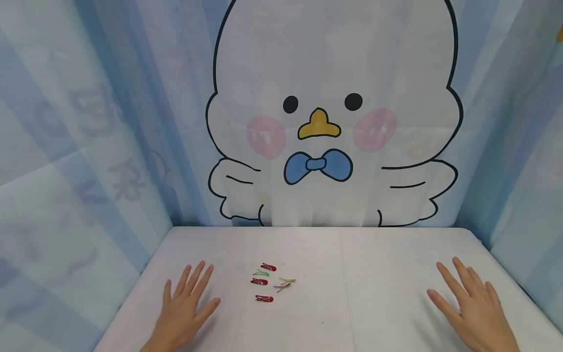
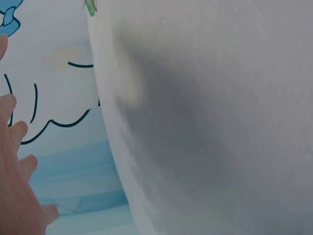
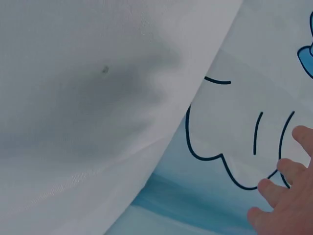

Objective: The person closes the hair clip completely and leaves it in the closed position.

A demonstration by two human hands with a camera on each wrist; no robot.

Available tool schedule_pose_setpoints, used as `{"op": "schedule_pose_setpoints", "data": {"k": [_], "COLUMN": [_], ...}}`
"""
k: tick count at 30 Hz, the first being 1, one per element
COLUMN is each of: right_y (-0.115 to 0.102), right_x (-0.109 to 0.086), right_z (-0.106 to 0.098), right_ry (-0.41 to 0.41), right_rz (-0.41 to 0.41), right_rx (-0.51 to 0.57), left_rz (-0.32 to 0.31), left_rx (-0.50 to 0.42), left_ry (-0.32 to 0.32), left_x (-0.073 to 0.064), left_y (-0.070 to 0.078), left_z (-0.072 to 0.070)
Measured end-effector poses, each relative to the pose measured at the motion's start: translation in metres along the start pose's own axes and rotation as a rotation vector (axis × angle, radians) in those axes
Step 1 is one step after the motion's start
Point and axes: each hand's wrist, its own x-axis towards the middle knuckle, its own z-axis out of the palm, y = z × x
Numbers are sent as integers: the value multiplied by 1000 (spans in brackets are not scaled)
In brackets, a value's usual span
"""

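Three red snap hair clips lie on the white table: the far clip (image 1: 268,267), the middle clip (image 1: 259,281) and the near clip (image 1: 264,298). Among them are a thin green forked piece (image 1: 261,273), a yellowish one (image 1: 288,280) and a brownish one (image 1: 283,286); their kind is too small to tell. To the left of this group, my left hand (image 1: 182,305) is spread with nothing in it. My right hand (image 1: 475,305), also spread and holding nothing, is far to the right of them. Both hands cast shadows on the cloth.
A white cloth covers the table (image 1: 378,274). Behind it hangs a curtain (image 1: 334,58) with a cartoon bird, and pale blue curtains close off both sides. A small dark speck (image 3: 105,69) marks the cloth.
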Motion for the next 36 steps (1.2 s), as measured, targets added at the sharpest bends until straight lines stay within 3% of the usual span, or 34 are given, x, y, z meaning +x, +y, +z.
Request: {"op": "schedule_pose_setpoints", "data": {"k": [11,20,36], "right_y": [-4,-13,-31], "right_x": [1,2,9], "right_z": [4,10,22], "right_ry": [-21,15,51], "right_rz": [-5,-36,-78], "right_rx": [24,66,28], "left_rz": [11,20,20], "left_rx": [6,21,37], "left_ry": [22,26,26], "left_x": [1,6,13], "left_y": [6,12,24], "left_z": [11,12,17]}}
